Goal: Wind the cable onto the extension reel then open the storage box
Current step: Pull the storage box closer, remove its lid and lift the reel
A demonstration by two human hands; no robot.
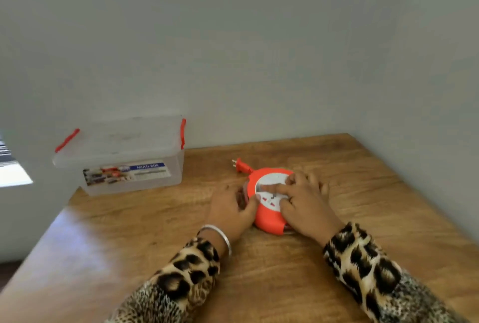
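An orange extension reel (267, 219) with a white socket face lies flat on the wooden table (285, 283). Its orange plug (239, 165) sticks out at the far left of the reel on a short bit of cable. My left hand (229, 212) grips the reel's left edge. My right hand (303, 201) lies on top of the white face, fingers spread over it. A clear plastic storage box (121, 151) with red latches stands at the table's far left corner, its lid on.
A plain grey wall runs behind and to the right of the table. The table's left edge runs diagonally below the box. A bright window patch (13, 175) shows at the far left.
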